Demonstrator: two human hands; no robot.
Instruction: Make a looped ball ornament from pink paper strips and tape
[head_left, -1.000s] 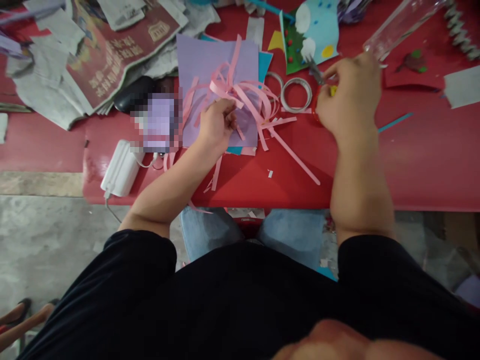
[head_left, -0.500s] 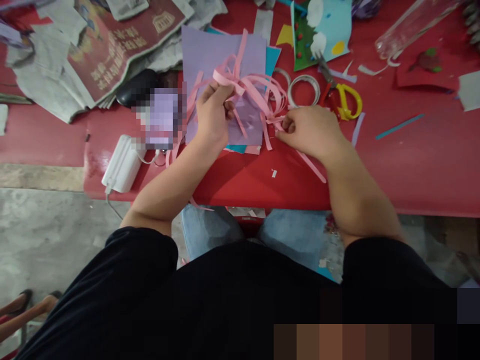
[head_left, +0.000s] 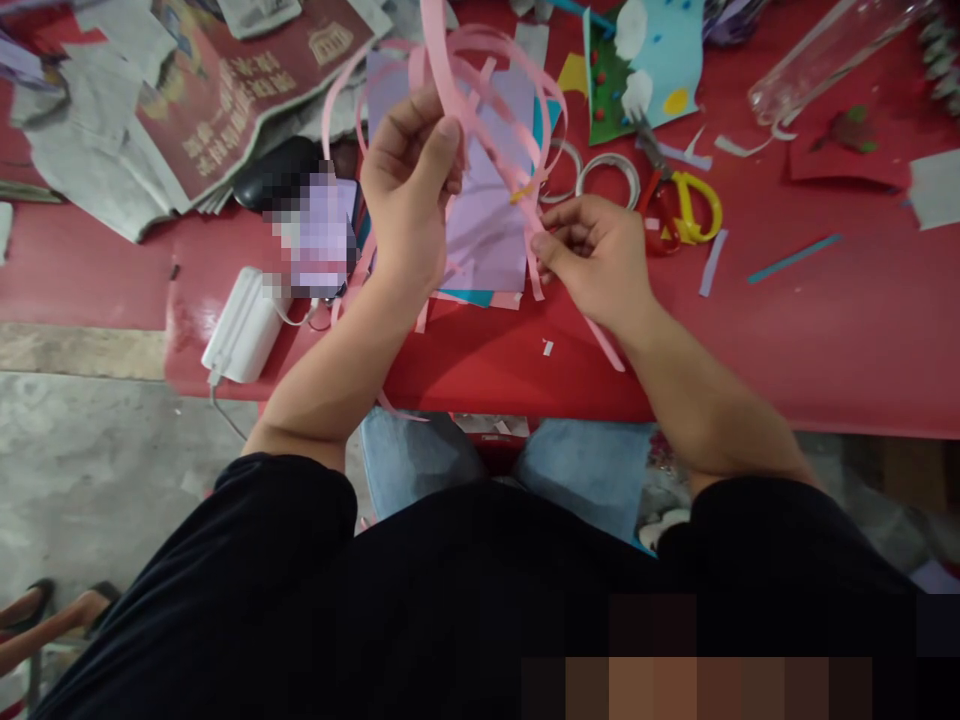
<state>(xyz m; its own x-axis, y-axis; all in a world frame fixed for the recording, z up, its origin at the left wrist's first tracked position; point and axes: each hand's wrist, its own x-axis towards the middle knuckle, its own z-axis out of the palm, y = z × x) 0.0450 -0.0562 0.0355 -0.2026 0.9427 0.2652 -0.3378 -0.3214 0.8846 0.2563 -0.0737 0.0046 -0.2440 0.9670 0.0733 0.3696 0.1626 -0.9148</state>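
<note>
My left hand [head_left: 416,165] is closed on pink paper strips [head_left: 442,60], raised over the purple paper sheet [head_left: 487,240]. Several of the strips curl into loops above and around that hand. On the right, my right hand [head_left: 592,250] pinches the lower end of the strips, with a small yellow piece [head_left: 521,194] showing on them just above the fingertips. A loose strip end sticks out below the right hand. Under the purple sheet, a bit of blue paper [head_left: 469,296] shows.
Scissors with a yellow and red handle [head_left: 697,207] lie right of two tape rolls [head_left: 609,180]. A white power bank [head_left: 246,325], a black mouse-like object [head_left: 276,174] and newspaper [head_left: 97,150] are on the left. A clear bottle [head_left: 832,65] lies at the back right of the red table [head_left: 825,350].
My left hand has lifted and moved slightly left, pulling the pink strips up into taller loops. My right hand has shifted slightly left, still pinching the strips.
</note>
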